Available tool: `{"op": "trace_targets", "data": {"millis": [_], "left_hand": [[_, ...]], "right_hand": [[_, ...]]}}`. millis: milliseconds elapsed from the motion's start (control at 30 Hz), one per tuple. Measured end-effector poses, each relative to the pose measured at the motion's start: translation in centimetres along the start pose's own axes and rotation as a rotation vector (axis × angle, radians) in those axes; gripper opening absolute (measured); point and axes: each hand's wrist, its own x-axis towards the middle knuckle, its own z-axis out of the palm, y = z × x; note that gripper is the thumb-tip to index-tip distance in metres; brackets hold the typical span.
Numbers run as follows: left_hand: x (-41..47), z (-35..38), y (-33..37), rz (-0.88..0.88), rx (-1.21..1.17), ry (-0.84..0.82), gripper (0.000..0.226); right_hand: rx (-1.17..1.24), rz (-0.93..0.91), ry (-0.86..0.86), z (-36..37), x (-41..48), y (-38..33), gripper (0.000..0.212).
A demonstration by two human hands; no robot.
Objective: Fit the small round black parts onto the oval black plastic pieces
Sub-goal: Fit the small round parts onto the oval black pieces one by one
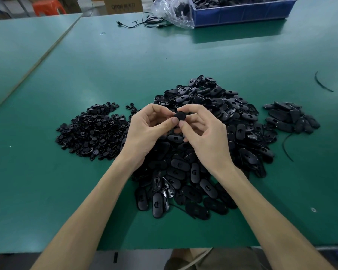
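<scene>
Both hands meet above the big pile of ovals (213, 137) at the middle of the green table (86, 75). The left hand (144, 131) and right hand (205, 133) each pinch the same round part (179, 116) between thumb and fingers. Loose rounds (94, 131) lie heaped toward the left edge; a smaller oval pile (291, 117) sits toward the right edge.

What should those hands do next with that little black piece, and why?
Probably press it home: both hands pinch a round part between fingertips above the oval pile. Whether an oval sits under it is hidden; if not, pick one first.
</scene>
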Motion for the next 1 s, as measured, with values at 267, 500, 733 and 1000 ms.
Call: {"op": "trace_targets", "data": {"millis": [267, 500, 733, 1000], "left_hand": [[0.10, -0.21, -0.01, 0.010, 0.035, -0.054, 0.015], [0.32, -0.54, -0.15, -0.018, 0.052, -0.049, 0.019], [0.31, -0.51, -0.09, -0.030, 0.070, -0.069, 0.020], [0.37, -0.72, -0.28, -0.039, 0.059, -0.075, 0.017]], "right_hand": [[-0.036, -0.016, -0.008, -0.08, 0.00, -0.07, 0.028], [-0.106, -0.047, -0.002, 0.01, -0.01, -0.07, 0.030], [-0.116, -0.049, -0.004, 0.04, -0.01, -0.03, 0.030], [-0.141, -0.060, -0.002, 0.05, 0.09, 0.27, 0.030]]}}
